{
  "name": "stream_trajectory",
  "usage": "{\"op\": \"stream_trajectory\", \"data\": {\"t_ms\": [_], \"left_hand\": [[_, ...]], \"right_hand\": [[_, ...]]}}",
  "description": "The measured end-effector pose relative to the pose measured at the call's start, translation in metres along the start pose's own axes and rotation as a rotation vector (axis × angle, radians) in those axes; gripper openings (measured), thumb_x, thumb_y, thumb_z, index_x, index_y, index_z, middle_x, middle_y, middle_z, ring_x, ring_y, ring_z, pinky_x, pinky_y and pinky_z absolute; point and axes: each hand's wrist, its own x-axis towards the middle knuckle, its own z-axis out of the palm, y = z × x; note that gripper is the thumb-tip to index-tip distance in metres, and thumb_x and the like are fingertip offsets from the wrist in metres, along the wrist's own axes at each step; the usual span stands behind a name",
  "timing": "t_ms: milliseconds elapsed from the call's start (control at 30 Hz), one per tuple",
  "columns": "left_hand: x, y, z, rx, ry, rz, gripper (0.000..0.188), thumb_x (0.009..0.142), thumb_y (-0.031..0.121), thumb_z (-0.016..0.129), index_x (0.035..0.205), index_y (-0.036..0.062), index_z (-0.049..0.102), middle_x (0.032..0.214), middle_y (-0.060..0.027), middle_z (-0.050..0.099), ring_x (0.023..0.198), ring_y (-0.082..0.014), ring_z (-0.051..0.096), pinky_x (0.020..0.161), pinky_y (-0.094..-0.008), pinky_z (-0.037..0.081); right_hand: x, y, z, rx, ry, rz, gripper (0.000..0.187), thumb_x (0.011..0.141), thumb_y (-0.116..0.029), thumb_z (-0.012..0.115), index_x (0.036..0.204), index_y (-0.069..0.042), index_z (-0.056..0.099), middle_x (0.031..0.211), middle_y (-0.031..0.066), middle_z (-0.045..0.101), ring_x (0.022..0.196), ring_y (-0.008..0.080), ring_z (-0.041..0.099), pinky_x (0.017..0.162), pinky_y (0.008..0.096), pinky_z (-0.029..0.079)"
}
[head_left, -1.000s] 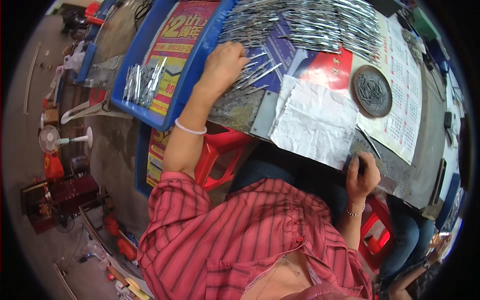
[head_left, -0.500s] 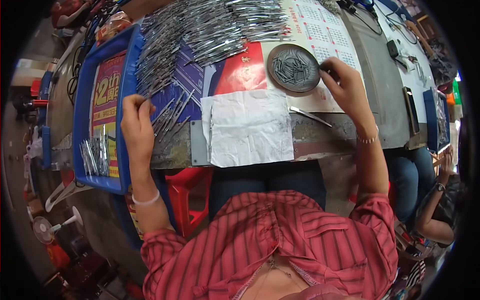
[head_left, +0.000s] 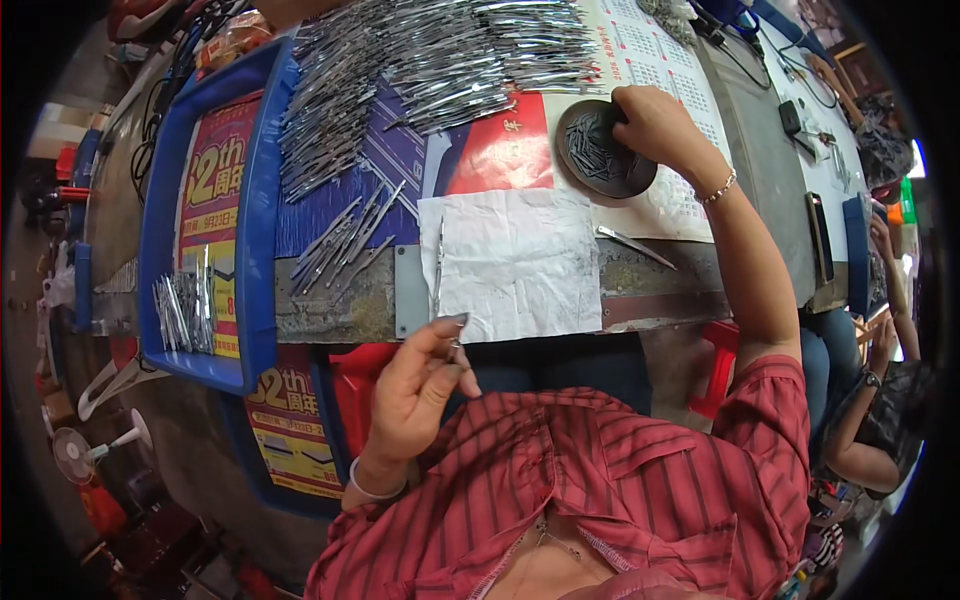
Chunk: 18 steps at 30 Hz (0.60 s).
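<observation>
Appears partway through a batch, probably with much left, though cannot tell which pieces are finished. Pinches a slender metal piece (head_left: pixel 455 350), mostly hidden, between thumb and drawn-together fingertips of the left hand (head_left: pixel 415 400), in front of the bench (head_left: pixel 348 312). Has a creased white sheet (head_left: pixel 518 265) spread just beyond, with one slim tool (head_left: pixel 438 265) along its left side and a pointed tool (head_left: pixel 637 247) near its right. Has a small bundle of strips (head_left: pixel 185 314) in the blue tray (head_left: pixel 262 310) at left. Holds the right hand (head_left: pixel 655 125) at a round dark dish (head_left: pixel 634 182), fingers bent down; cannot tell whether clamped on any small grey rods (head_left: pixel 588 147) or apart. Faces, farther back, a far larger heap of strips (head_left: pixel 432 62).
</observation>
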Motion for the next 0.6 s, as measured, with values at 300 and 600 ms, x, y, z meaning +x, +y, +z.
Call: {"op": "stream_trajectory", "data": {"t_ms": [300, 600], "left_hand": [[0.01, -0.011, 0.021, -0.022, -0.166, -0.066, 0.033, 0.095, 0.004, 0.048, 0.128, -0.0023, 0.044, 0.088, -0.0046, 0.054, 0.071, -0.0076, 0.055, 0.065, -0.0207, 0.047], [0.024, -0.013, 0.034, -0.043, -0.244, -0.123, 0.032, 0.098, 0.008, 0.043, 0.128, -0.0026, 0.045, 0.08, -0.0017, 0.054, 0.066, -0.0061, 0.052, 0.062, -0.0202, 0.046]], "right_hand": [[0.002, 0.006, -0.019, 0.065, -0.054, -0.128, 0.016, 0.071, -0.008, 0.063, 0.081, 0.002, 0.056, 0.075, 0.0184, 0.058, 0.071, 0.0312, 0.057, 0.067, 0.0385, 0.048], [-0.107, -0.05, -0.037, 1.435, 0.114, 0.123, 0.026, 0.079, 0.003, 0.06, 0.105, 0.001, 0.056, 0.086, 0.0037, 0.06, 0.073, 0.0076, 0.056, 0.063, 0.0199, 0.047]]}}
